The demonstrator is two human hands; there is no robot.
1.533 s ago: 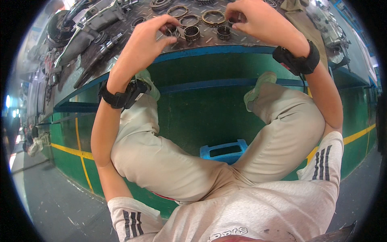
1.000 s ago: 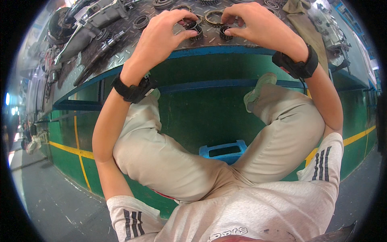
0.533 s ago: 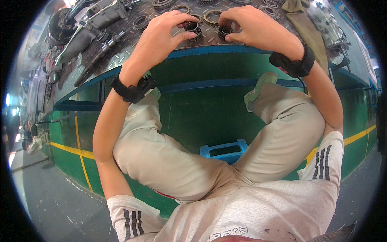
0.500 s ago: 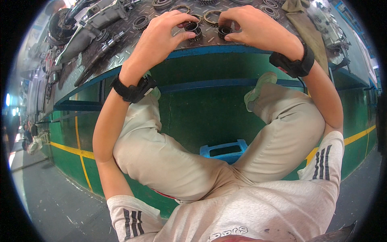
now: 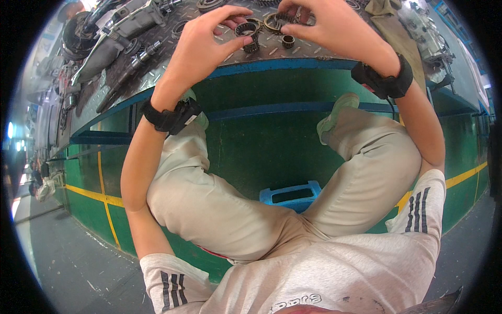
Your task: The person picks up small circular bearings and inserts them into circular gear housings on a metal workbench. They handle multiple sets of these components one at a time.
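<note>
My left hand (image 5: 214, 34) is curled with its thumb and fingertips around a dark caged needle bearing (image 5: 247, 30). That bearing is just above another dark bearing (image 5: 252, 47) on the metal tabletop; whether the two touch is unclear. Across from it, my right hand (image 5: 319, 23) has its fingers bent inward beside a brass-coloured ring (image 5: 271, 22). A greyish part shows at its fingertips, too small and covered to name. Below that hand a small dark bearing (image 5: 287, 41) stands alone on the table, touched by neither hand.
The patterned metal table (image 5: 222, 55) has a blue front edge (image 5: 293, 63). On the left are a grey metal housing (image 5: 117, 44) and a long shaft (image 5: 130, 68). A brown cloth (image 5: 392, 31) and another metal casting (image 5: 426, 36) lie at the right. A blue stool (image 5: 290, 196) is beneath me.
My right hand has let go of the small bearing and moved away, up beside the brass ring. My left hand has shifted slightly upward around its bearing.
</note>
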